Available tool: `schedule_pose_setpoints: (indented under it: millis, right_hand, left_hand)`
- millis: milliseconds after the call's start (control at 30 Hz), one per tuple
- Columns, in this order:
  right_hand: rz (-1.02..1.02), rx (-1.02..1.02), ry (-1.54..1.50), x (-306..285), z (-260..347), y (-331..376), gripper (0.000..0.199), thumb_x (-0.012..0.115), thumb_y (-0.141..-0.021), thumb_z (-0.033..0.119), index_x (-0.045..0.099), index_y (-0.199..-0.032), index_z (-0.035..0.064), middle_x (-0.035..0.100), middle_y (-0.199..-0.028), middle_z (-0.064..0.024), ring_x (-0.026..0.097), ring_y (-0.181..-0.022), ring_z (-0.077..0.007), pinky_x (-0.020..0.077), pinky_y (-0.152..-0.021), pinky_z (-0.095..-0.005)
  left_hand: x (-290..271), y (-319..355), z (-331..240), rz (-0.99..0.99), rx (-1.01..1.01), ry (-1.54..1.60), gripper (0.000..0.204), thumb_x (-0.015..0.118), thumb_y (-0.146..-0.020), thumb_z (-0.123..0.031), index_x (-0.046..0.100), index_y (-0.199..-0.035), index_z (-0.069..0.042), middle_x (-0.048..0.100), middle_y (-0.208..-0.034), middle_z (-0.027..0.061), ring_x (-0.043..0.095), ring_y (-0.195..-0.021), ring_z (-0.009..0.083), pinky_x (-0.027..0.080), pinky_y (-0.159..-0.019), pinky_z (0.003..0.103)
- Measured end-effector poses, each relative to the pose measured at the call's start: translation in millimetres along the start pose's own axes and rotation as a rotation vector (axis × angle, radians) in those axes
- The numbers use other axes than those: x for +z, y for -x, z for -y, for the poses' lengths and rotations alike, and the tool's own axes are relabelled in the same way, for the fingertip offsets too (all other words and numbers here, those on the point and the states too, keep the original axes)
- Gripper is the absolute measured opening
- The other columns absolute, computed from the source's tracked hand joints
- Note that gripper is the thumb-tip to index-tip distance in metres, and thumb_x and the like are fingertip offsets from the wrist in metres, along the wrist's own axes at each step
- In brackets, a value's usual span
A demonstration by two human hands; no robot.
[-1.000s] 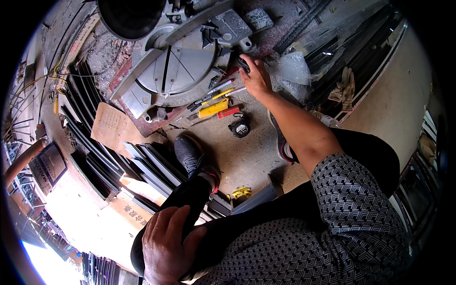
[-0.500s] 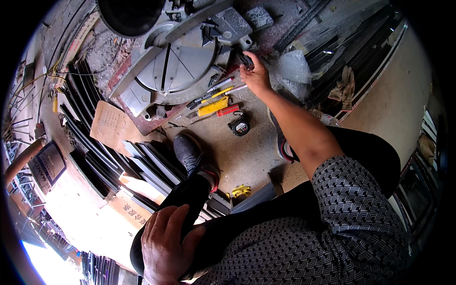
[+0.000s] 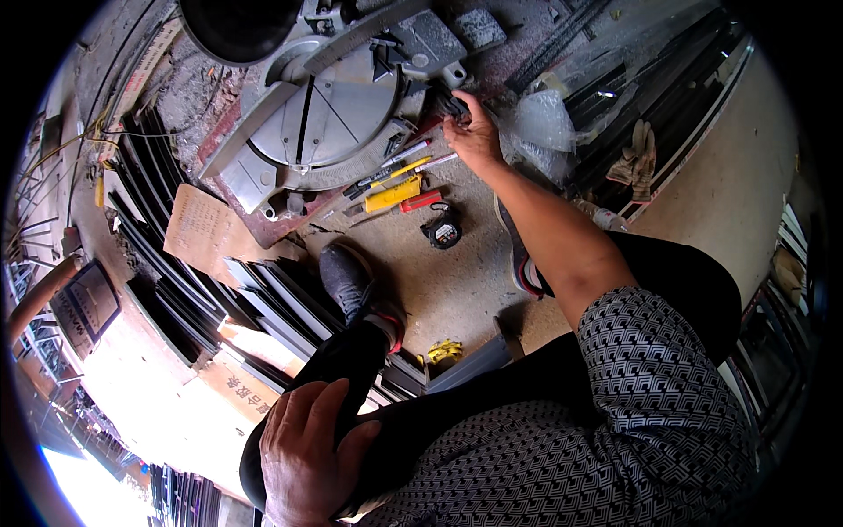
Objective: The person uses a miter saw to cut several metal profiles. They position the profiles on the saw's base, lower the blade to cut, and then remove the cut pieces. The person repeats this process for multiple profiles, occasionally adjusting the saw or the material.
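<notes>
My left hand [image 3: 307, 448] lies on my left knee, its fingers stretched over the dark trouser leg. Out in front, my right hand [image 3: 475, 139] reaches to the right front of a mitre saw [image 3: 325, 114]. Its thumb and index finger curl round a small black piece [image 3: 454, 106], too dark to name. Just left of that hand, pens [image 3: 408, 155], a yellow-handled tool [image 3: 393, 194] and a red-handled tool [image 3: 421, 202] lie in a row. Closer to me rests a black tape measure [image 3: 442, 230] on the floor.
Long dark profiles [image 3: 176, 290] and a piece of cardboard [image 3: 206, 233] lie on the left. At the right are clear plastic wrap [image 3: 542, 127], a work glove [image 3: 637, 162] and more dark strips [image 3: 676, 79]. A yellow item [image 3: 445, 353] sits between my legs.
The view has shifted very slightly. My right hand stays at the black piece with barely any movement, and my left hand has not moved.
</notes>
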State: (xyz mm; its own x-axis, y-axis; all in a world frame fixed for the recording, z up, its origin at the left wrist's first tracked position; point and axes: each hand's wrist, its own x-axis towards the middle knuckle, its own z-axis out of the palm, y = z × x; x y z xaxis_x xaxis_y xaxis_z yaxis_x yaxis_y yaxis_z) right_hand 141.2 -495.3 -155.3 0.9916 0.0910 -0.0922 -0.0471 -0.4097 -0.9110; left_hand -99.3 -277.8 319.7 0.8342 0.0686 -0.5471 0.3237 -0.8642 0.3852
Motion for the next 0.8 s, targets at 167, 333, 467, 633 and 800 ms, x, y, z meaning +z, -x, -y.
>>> schedule_pose_setpoints:
  millis: [167, 333, 467, 633, 800]
  right_hand:
    - [-0.008, 0.102, -0.059, -2.6, 4.4, 4.5, 0.043, 0.07, -0.097, 0.023, 0.06, -0.139, 0.0183, 0.065, -0.088, -0.0079, 0.065, -0.076, -0.0195, 0.0539, -0.068, -0.0347]
    - [-0.027, 0.207, -0.126, -4.2, 11.3, 6.2, 0.035, 0.065, -0.1, 0.029, 0.064, -0.132, 0.0146, 0.067, -0.085, -0.0088, 0.067, -0.075, -0.0203, 0.0539, -0.068, -0.0365]
    - [-0.09, 0.289, -0.172, -9.1, 15.9, 6.9, 0.034, 0.063, -0.101, 0.033, 0.064, -0.131, 0.0154, 0.07, -0.081, -0.0097, 0.071, -0.078, -0.0219, 0.0552, -0.069, -0.039]
    - [-0.131, 0.273, 0.311, -23.1, 17.3, 7.9, 0.041, 0.063, -0.096, 0.04, 0.062, -0.134, 0.0236, 0.071, -0.101, -0.0171, 0.07, -0.094, -0.0384, 0.0554, -0.084, -0.0513]
    - [-0.138, 0.17, 0.621, -24.1, 57.1, 19.3, 0.046, 0.071, -0.092, 0.039, 0.06, -0.135, 0.0258, 0.06, -0.114, -0.0177, 0.063, -0.106, -0.0402, 0.054, -0.086, -0.0515]
  left_hand:
    - [-0.3, -1.0, 0.0, 0.003, -0.008, 0.005, 0.046, 0.081, -0.083, -0.027, 0.067, -0.121, -0.006, 0.069, -0.111, 0.0169, 0.07, -0.1, 0.0393, 0.058, -0.084, 0.047]
    - [-1.6, -1.6, -2.5, 0.008, -0.018, 0.004, 0.045, 0.081, -0.082, -0.025, 0.067, -0.121, -0.006, 0.07, -0.112, 0.0174, 0.07, -0.099, 0.04, 0.058, -0.084, 0.047]
    - [-2.7, -2.6, -4.0, 0.011, -0.032, 0.014, 0.044, 0.081, -0.082, -0.025, 0.068, -0.12, -0.005, 0.07, -0.111, 0.0175, 0.07, -0.099, 0.0402, 0.058, -0.084, 0.047]
    - [-1.8, -2.6, -2.6, 0.008, -0.028, 0.013, 0.045, 0.08, -0.082, -0.027, 0.068, -0.12, -0.006, 0.07, -0.112, 0.0174, 0.07, -0.1, 0.04, 0.058, -0.085, 0.047]
    - [-0.8, -0.3, -2.4, 0.003, -0.042, 0.006, 0.044, 0.078, -0.085, -0.03, 0.068, -0.12, -0.006, 0.07, -0.112, 0.0174, 0.07, -0.101, 0.0398, 0.058, -0.085, 0.048]
